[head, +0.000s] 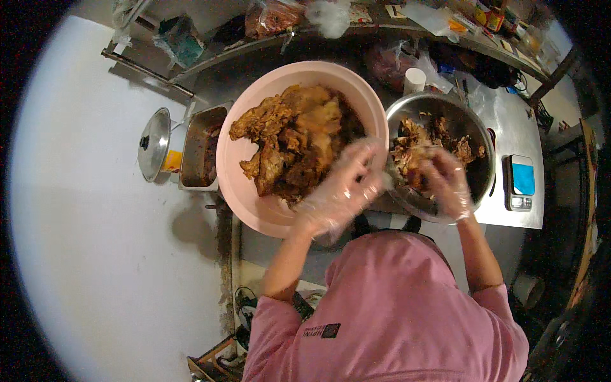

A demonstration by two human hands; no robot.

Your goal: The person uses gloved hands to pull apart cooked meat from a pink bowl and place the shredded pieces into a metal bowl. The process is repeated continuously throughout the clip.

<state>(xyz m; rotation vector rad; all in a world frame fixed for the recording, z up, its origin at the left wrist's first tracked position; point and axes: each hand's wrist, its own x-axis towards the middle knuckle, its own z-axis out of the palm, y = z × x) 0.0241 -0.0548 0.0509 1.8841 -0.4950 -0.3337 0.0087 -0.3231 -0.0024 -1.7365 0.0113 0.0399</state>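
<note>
A large pink plastic tub [260,212] holds a heap of brown cooked meat [296,138], with dark liquid or shadow at its right side. My left hand [341,188], in a clear plastic glove, is blurred over the tub's lower right rim. Gaps show between its fingers, and no held thing is visible. To the right stands a stainless steel bowl [488,131] with picked pieces, seemingly bones and meat scraps [463,150]. My right hand [446,176], gloved likewise, reaches into this bowl with its fingertips at the scraps. Blur hides whether it grips any.
A metal pan [191,184] sits left of the tub, with a glass lid [155,143] by the wall. A digital scale [521,184] lies on the steel table [496,215] at right. Behind the bowl is a white cup [414,79]; a cluttered shelf [382,29] spans the back.
</note>
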